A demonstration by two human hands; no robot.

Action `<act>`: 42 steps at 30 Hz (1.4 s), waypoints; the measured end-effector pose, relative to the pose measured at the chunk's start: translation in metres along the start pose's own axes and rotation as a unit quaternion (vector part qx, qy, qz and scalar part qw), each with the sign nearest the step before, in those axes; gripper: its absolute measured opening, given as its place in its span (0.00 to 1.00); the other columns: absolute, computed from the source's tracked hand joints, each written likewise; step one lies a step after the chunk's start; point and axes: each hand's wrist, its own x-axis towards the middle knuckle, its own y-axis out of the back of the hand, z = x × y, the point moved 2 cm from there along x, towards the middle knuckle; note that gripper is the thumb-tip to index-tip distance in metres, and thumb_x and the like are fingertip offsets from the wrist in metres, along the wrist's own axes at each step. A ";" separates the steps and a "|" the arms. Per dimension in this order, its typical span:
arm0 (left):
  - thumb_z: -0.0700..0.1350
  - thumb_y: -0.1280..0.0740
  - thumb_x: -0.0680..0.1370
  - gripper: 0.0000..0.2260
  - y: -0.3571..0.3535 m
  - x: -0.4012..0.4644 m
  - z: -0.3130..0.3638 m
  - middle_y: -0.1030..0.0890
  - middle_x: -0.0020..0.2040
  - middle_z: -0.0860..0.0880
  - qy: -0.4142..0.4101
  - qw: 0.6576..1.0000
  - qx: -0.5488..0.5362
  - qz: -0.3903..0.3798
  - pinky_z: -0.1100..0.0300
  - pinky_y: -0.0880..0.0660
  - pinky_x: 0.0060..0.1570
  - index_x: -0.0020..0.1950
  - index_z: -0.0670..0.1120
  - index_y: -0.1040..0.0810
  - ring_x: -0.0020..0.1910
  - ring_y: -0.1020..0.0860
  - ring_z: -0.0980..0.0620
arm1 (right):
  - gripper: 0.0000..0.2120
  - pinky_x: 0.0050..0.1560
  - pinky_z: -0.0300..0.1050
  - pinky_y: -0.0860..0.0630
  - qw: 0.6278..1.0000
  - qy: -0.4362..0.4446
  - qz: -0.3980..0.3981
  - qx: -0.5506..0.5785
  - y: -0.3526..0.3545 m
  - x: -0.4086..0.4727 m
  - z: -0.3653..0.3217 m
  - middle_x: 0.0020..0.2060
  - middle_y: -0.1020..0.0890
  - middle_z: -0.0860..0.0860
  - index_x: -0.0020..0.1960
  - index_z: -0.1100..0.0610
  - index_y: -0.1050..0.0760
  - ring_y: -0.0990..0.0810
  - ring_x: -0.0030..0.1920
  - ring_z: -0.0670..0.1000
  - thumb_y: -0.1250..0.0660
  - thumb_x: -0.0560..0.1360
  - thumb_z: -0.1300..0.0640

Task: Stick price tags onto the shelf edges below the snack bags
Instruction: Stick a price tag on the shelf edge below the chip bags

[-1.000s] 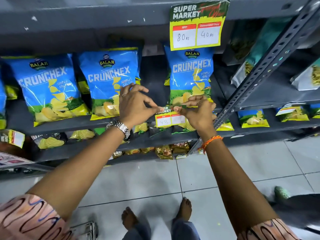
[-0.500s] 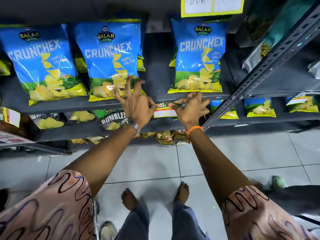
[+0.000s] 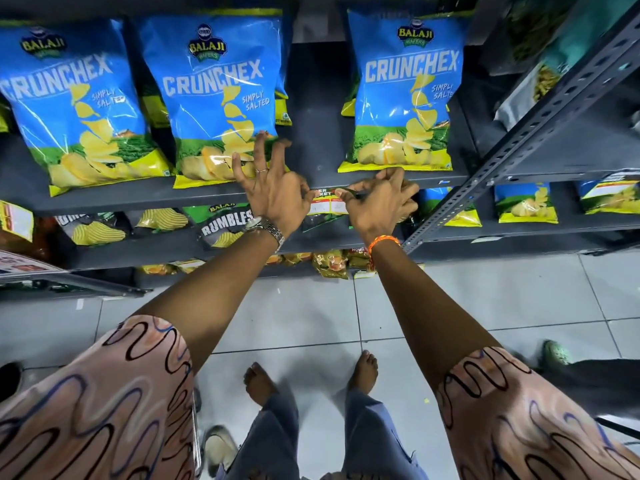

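Price tag (image 3: pixel 328 204) sits on the front edge of the grey shelf (image 3: pixel 322 157), in the gap between the middle and right Crunchex bags, hanging down just below the edge. Yellow border, white price boxes; writing too blurred to read.

Left hand (image 3: pixel 277 188): thumb tip presses the tag's left top corner against the shelf edge, other fingers spread wide and lifted, tips in front of the lower part of the middle Crunchex bag (image 3: pixel 221 98). Ring on one finger, metal watch (image 3: pixel 265 230) on the wrist.

Right hand (image 3: pixel 379 202): fingers curled, thumb and forefinger pressed together on the tag's right top corner at the shelf edge. Knuckles just below the bottom seam of the right Crunchex bag (image 3: pixel 405 95). Orange thread band (image 3: pixel 382 242) on the wrist.

Left Crunchex bag (image 3: pixel 69 105) stands well left of the hands, same shelf. All three lean back, upright.

Lower shelf behind the hands: Rumbles bag (image 3: pixel 225 226) just left of the left wrist, more small packs further right. Perforated upright (image 3: pixel 519 143) runs diagonally at right, near the right hand. Tiled floor (image 3: pixel 311 306) below, bare feet (image 3: pixel 258 382) near the bottom.
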 end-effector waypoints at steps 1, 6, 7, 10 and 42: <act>0.61 0.27 0.65 0.09 0.000 0.000 0.000 0.32 0.73 0.58 -0.002 1.000 0.003 0.000 0.36 0.57 0.71 0.38 0.58 0.15 0.80 0.45 0.44 | 0.13 0.54 0.56 0.40 1.000 -0.001 0.004 -0.006 0.000 0.000 0.000 0.55 0.30 0.48 0.38 0.45 0.17 0.37 0.58 0.57 0.19 0.61 0.40; 0.57 0.24 0.63 0.10 0.000 -0.002 -0.008 0.31 0.72 0.54 -0.026 0.999 0.009 0.035 0.39 0.56 0.71 0.40 0.55 0.18 0.79 0.44 0.44 | 0.16 0.55 0.56 0.41 0.999 -0.007 0.029 -0.036 0.012 0.008 0.007 0.56 0.29 0.48 0.35 0.44 0.20 0.34 0.59 0.59 0.19 0.57 0.37; 0.57 0.24 0.63 0.12 0.000 -0.003 -0.013 0.31 0.71 0.53 -0.033 0.998 0.013 0.048 0.40 0.55 0.70 0.41 0.55 0.19 0.78 0.45 0.44 | 0.14 0.55 0.56 0.40 0.999 -0.002 0.028 -0.036 0.015 0.009 0.010 0.57 0.28 0.48 0.36 0.44 0.19 0.34 0.60 0.59 0.19 0.59 0.39; 0.53 0.25 0.64 0.13 -0.003 -0.014 -0.034 0.28 0.69 0.53 -0.050 0.994 0.020 0.093 0.44 0.50 0.68 0.45 0.56 0.23 0.75 0.43 0.45 | 0.07 0.57 0.57 0.40 0.998 0.016 0.037 -0.042 0.024 0.012 0.019 0.60 0.27 0.48 0.42 0.44 0.16 0.35 0.63 0.59 0.20 0.66 0.48; 0.50 0.29 0.68 0.24 0.080 -0.094 -0.224 0.26 0.63 0.43 0.271 0.962 0.024 0.031 0.38 0.36 0.62 0.63 0.50 0.25 0.64 0.31 0.38 | 0.11 0.51 0.54 0.42 0.934 0.350 0.002 0.075 0.006 -0.062 -0.133 0.52 0.21 0.49 0.45 0.51 0.15 0.33 0.55 0.57 0.33 0.78 0.47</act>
